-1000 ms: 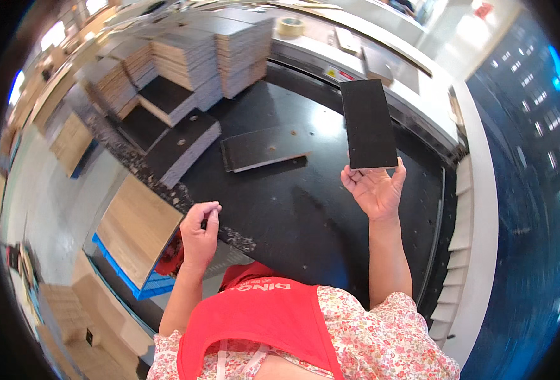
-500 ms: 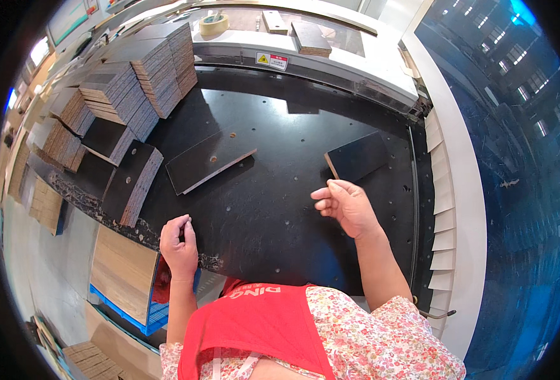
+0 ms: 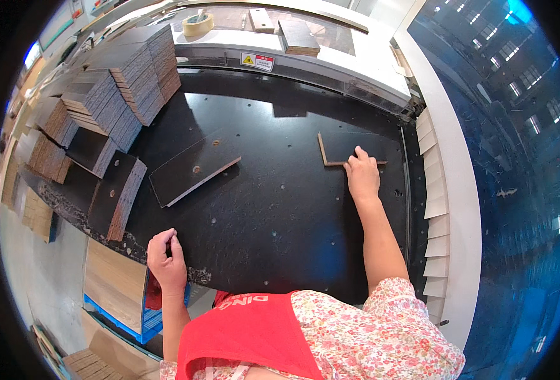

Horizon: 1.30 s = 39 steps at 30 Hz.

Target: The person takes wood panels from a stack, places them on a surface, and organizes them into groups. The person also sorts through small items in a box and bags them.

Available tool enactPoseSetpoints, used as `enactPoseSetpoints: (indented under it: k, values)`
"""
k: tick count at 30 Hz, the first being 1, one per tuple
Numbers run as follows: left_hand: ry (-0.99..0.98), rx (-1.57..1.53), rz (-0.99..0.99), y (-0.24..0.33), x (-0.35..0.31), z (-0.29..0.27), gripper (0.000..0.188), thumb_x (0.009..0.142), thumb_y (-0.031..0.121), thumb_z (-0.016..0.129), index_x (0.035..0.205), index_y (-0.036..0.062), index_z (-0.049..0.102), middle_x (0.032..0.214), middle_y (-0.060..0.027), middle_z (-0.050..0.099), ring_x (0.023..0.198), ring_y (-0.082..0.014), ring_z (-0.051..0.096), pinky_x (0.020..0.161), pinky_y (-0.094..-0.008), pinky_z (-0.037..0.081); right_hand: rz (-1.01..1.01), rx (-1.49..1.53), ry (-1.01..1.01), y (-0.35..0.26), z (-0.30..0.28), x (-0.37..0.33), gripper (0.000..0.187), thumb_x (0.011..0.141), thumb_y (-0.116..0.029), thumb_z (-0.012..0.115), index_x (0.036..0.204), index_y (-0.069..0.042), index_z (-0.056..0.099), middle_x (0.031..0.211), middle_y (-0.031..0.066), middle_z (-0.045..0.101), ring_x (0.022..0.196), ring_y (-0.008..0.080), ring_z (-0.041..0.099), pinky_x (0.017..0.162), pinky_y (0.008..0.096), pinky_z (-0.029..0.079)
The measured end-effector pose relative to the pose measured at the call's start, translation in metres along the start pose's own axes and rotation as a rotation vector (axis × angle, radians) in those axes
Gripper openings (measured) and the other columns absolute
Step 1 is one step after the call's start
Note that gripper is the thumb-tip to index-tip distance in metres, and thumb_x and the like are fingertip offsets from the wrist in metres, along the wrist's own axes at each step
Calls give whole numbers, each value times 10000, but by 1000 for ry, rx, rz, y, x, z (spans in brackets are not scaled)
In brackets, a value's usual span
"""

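At the right of the black table (image 3: 261, 209), a dark rectangular board (image 3: 338, 147) with pale cut edges lies flat. My right hand (image 3: 363, 177) reaches to its near edge, closed on it with a fingertip over the top and the thumb at the edge. Left of the middle lies a second dark board (image 3: 185, 174) with round holes in its face. My left hand (image 3: 167, 258) hovers by the near left edge of the table, fingers curled in and nothing visible in them, apart from any board.
Tall stacks of dark boards (image 3: 144, 76) stand at the far left. Nearer, a holed board (image 3: 118, 196) lies by the table's left edge. Along the back, a white machine ledge (image 3: 220, 54) carries a tape roll (image 3: 198, 25) and loose blocks. A pleated white guard (image 3: 435, 209) borders the right side.
My right hand has moved forward onto the right board, which has turned so its near edge runs more level. The left hand stays curled; the whole view has shifted slightly.
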<state>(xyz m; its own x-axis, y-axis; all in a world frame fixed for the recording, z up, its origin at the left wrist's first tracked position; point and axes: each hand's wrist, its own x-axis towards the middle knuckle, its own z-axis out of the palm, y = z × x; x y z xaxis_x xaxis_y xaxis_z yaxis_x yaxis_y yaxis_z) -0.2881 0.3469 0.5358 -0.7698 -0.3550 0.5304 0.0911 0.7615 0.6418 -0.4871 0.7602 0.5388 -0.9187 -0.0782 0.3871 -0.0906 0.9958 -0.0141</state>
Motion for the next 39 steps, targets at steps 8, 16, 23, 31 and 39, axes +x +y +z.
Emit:
enactPoseSetpoints:
  k: [8, 16, 23, 31, 39]
  values:
    - [-29, -12, -53, 1, 0, 2, 139, 873, -50, 588, 987, 10, 640, 942, -112, 654, 846, -238, 621, 723, -313, 499, 119, -69, 163, 75, 57, 84, 198, 842, -261, 707, 926, -83, 685, 1154, 92, 567, 1016, 307, 587, 834, 428, 536]
    - [-62, 42, -80, -2, -1, 1, 145, 886, -52, 571, 1004, 12, 625, 960, -98, 631, 838, -198, 600, 718, -282, 488, 403, -156, 25, 136, 72, 140, 247, 904, -309, 624, 936, -77, 701, 1105, 112, 558, 1061, 320, 602, 849, 447, 547]
    - [-70, 39, -94, -4, -2, 3, 139, 892, -49, 565, 1008, 8, 616, 965, -88, 615, 837, -176, 588, 702, -263, 478, 593, 22, 52, 177, 93, 150, 321, 927, -319, 561, 1109, -56, 532, 1151, 197, 590, 1033, 424, 610, 877, 496, 503]
    - [-66, 61, -79, -9, -3, 0, 149, 883, -46, 573, 1012, 13, 619, 962, -88, 611, 821, -174, 582, 692, -268, 480, 655, -181, 23, 102, 60, 131, 732, 904, -615, 515, 1252, 25, 585, 1382, 202, 457, 1277, 367, 446, 1081, 493, 326]
    - [-60, 81, -52, 4, 1, -1, 144, 846, -36, 603, 973, 29, 625, 913, -94, 620, 809, -222, 573, 691, -304, 475, 870, -79, -164, 64, 53, 155, 879, 900, -684, 454, 1337, 76, 520, 1527, 318, 247, 1408, 433, 250, 1136, 483, 178]
